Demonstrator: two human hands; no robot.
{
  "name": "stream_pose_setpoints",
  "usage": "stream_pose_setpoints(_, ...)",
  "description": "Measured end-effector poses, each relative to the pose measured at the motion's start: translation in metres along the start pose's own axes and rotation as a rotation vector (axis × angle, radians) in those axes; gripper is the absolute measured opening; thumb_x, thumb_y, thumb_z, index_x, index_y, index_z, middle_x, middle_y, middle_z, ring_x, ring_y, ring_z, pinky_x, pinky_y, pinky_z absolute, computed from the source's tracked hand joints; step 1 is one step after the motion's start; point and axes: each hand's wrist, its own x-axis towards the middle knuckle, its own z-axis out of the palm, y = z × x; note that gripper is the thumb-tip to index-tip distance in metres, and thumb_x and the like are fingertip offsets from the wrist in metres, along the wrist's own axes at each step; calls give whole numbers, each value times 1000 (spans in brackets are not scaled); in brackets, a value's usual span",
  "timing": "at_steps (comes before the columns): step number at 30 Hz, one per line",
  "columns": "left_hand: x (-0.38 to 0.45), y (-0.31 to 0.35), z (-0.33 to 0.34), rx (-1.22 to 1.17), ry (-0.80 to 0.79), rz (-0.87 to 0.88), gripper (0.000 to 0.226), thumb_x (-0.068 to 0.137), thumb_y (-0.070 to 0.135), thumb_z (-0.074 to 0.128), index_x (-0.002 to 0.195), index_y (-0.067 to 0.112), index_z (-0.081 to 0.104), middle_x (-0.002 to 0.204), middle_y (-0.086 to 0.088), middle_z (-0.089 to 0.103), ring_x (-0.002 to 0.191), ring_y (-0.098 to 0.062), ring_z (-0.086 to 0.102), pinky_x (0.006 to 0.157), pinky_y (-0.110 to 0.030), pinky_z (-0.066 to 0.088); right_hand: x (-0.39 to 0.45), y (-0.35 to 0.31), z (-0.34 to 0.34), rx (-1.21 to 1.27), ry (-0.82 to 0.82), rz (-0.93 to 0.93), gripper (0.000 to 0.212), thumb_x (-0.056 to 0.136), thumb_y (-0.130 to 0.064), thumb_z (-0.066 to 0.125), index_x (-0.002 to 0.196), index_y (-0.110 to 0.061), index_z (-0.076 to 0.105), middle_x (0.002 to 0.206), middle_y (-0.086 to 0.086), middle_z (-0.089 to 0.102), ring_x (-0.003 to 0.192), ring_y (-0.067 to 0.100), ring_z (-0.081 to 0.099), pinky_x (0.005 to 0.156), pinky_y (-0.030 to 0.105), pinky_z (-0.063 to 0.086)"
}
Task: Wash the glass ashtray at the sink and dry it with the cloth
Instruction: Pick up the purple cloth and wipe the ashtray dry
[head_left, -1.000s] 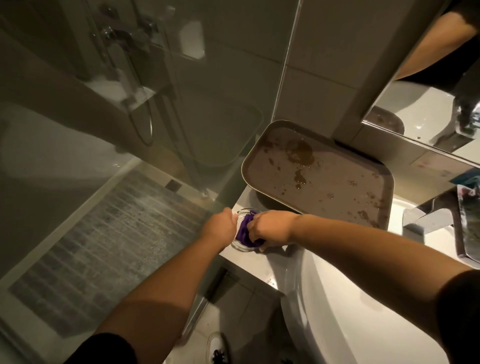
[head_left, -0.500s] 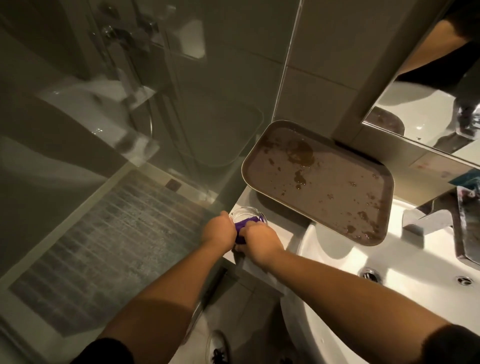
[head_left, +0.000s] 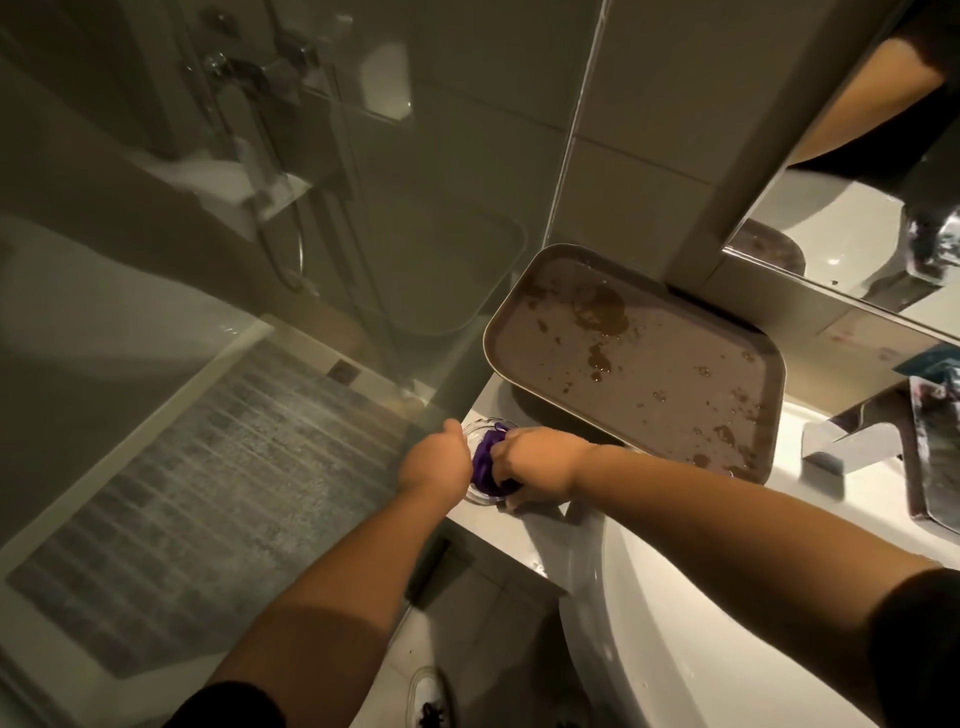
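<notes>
The clear glass ashtray (head_left: 480, 432) rests on the white counter's left corner, just left of the sink basin. My left hand (head_left: 435, 462) grips its left rim. My right hand (head_left: 540, 464) presses a bunched purple cloth (head_left: 485, 466) down into the ashtray's bowl. Both hands cover most of the glass; only its far rim and a strip of its near edge show.
A wet, stained brown tray (head_left: 634, 358) leans behind the hands, against the wall. The white sink basin (head_left: 675, 639) lies to the right, with a chrome tap (head_left: 852, 447) at its back. A glass shower screen (head_left: 311, 260) stands immediately to the left. A mirror (head_left: 857, 208) hangs at upper right.
My right hand has shifted the purple cloth around inside the ashtray, first nearer me, then back over the bowl. My left hand has kept hold of the rim.
</notes>
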Motion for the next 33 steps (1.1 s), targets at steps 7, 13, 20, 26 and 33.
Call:
stream_pose_setpoints(7, -3, 1, 1, -43, 12, -31, 21, 98, 14, 34, 115, 6, 44, 112, -19, 65, 100, -37, 62, 66, -38, 40, 7, -18, 21, 191, 167, 190, 36, 83, -38, 71, 109, -13, 70, 104, 9, 65, 95, 27, 61, 81, 34, 49)
stream_pose_setpoints(13, -2, -8, 2, -102, -31, -45, 34, 101, 31, 31, 117, 7, 50, 116, -18, 64, 105, -36, 60, 74, -36, 42, -1, -1, 3, -24, 8, -85, 33, 90, -35, 64, 113, -12, 66, 115, 11, 63, 104, 29, 57, 92, 38, 47)
stream_pose_setpoints(20, 6, 0, -3, 20, -22, 5, 26, 102, 21, 33, 118, 7, 47, 116, -19, 64, 105, -38, 61, 78, -43, 47, 0, 2, -19, -192, -127, -190, 33, 93, -33, 60, 118, -11, 65, 121, 9, 62, 111, 28, 55, 98, 40, 44)
stream_pose_setpoints(26, -1, -2, 4, -27, 49, -9, 23, 101, 19, 35, 114, 7, 49, 110, -17, 66, 99, -36, 63, 66, -38, 41, -2, -21, 9, 118, 78, 144, 32, 84, -37, 69, 104, -12, 70, 102, 10, 67, 94, 28, 62, 83, 37, 52)
stream_pose_setpoints(33, -5, -7, 3, -131, 8, -38, 34, 103, 31, 32, 114, 5, 53, 115, -18, 64, 104, -36, 60, 76, -38, 44, 5, -36, 32, 314, 266, 267, 29, 82, -39, 70, 98, -16, 73, 89, 2, 59, 89, 24, 61, 74, 30, 48)
